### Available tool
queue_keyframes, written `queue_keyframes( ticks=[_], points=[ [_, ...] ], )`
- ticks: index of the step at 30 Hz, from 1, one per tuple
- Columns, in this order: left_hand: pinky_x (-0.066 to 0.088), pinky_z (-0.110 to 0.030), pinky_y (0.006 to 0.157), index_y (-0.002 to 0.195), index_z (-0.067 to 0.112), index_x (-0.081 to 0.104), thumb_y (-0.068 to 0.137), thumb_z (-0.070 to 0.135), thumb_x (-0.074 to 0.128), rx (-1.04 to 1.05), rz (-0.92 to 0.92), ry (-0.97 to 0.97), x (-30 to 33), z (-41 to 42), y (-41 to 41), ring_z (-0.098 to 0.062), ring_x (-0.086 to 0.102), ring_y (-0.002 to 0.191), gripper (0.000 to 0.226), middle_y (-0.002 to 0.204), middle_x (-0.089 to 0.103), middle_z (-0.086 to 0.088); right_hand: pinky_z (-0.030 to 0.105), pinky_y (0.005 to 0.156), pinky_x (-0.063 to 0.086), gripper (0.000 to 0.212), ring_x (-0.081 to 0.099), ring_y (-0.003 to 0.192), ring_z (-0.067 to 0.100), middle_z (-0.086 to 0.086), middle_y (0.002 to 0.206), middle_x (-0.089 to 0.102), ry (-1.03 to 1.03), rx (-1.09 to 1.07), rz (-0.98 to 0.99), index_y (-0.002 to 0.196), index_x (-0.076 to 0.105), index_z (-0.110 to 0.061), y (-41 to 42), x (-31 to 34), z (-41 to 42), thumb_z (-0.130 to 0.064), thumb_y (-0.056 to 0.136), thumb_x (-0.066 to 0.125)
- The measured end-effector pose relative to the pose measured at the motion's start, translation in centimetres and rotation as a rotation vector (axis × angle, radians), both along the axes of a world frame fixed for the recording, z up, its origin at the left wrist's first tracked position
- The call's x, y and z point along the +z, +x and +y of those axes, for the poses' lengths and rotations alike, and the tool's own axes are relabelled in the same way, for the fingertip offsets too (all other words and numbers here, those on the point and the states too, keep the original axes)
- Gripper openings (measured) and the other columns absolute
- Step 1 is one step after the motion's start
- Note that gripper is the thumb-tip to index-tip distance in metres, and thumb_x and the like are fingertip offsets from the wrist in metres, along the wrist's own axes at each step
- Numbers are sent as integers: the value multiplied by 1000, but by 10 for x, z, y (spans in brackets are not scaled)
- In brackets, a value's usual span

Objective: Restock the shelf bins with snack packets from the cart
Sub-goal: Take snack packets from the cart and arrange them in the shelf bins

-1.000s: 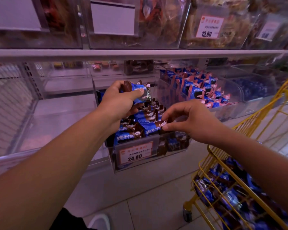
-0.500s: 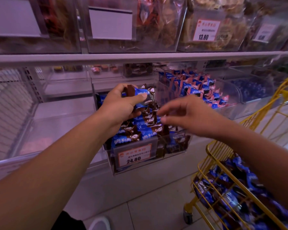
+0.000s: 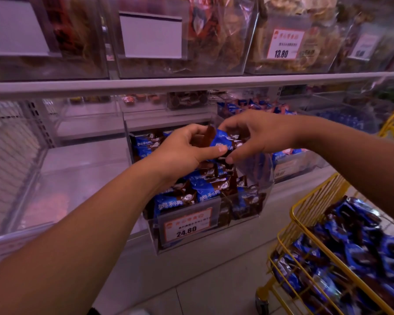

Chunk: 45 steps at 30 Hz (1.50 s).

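Observation:
A clear shelf bin (image 3: 265, 178) with a 24.80 price tag (image 3: 187, 226) holds several blue-and-brown snack packets (image 3: 205, 189). Above the bin my left hand (image 3: 182, 153) grips a bunch of these packets, thumb on top. My right hand (image 3: 257, 135) meets it from the right and pinches a blue packet (image 3: 222, 139) at the top of the bunch. A yellow wire cart (image 3: 305, 223) at the lower right is full of the same packets (image 3: 355, 258).
A neighbouring bin (image 3: 289, 164) to the right holds blue and pink packets. Empty clear bins (image 3: 73, 178) lie to the left. An upper shelf (image 3: 191, 84) carries bins of dried snacks with a 13.80 tag (image 3: 282, 43). Grey floor tiles lie below.
My right hand let go of a packet lying in the bin, rose and moved left to the bunch in my left hand. It now pinches the top packet there.

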<state>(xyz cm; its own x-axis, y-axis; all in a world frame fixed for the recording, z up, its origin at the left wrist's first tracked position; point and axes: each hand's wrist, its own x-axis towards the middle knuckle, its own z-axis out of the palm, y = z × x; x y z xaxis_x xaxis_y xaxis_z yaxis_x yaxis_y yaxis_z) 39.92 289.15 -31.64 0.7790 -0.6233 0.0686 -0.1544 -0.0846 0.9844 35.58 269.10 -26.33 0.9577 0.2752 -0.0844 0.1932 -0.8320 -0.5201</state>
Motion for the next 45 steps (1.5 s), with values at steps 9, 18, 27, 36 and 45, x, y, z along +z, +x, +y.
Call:
queue_keyframes(
  ticks=[9, 18, 27, 36, 45],
  points=[
    [52, -33, 88, 137, 23, 49, 91, 40, 65, 354, -464, 307, -4, -10, 25, -15, 56, 113, 51, 131, 55, 2, 34, 85, 53, 49, 67, 98, 19, -2, 108, 72, -319, -56, -192, 117, 67, -19, 53, 6, -14, -40, 76, 82],
    [1, -56, 121, 157, 24, -1, 98, 64, 19, 68, -448, 1169, -25, -21, 41, -31, -13, 150, 74, 165, -9, 0, 35, 86, 50, 64, 60, 111, 30, 10, 129, 60, -891, -102, -178, 132, 57, -15, 149, -29, 22, -37, 77, 82],
    [3, -53, 122, 158, 19, -4, 101, 58, 18, -7, -472, 1244, -25, -19, 45, -31, -14, 150, 72, 165, -10, -5, 37, 90, 53, 53, 59, 107, 23, 5, 123, 62, -658, -163, -144, 120, 63, -14, 155, -37, 16, -27, 74, 86],
    [5, -55, 121, 158, 22, -1, 101, 57, 23, 14, -447, 1233, -20, -19, 40, -34, -13, 150, 71, 165, -8, -3, 35, 93, 51, 44, 61, 110, 25, 8, 123, 64, -630, -233, -241, 122, 64, -13, 160, -49, 19, -24, 82, 78],
    [19, -55, 119, 155, 19, 19, 99, 60, 29, 74, -496, 1203, -25, -23, 45, -34, 9, 150, 70, 164, 15, -5, 34, 91, 49, 41, 59, 112, 24, 6, 121, 61, -573, -293, -219, 119, 62, -15, 159, -55, 19, -24, 82, 78]
  ],
)
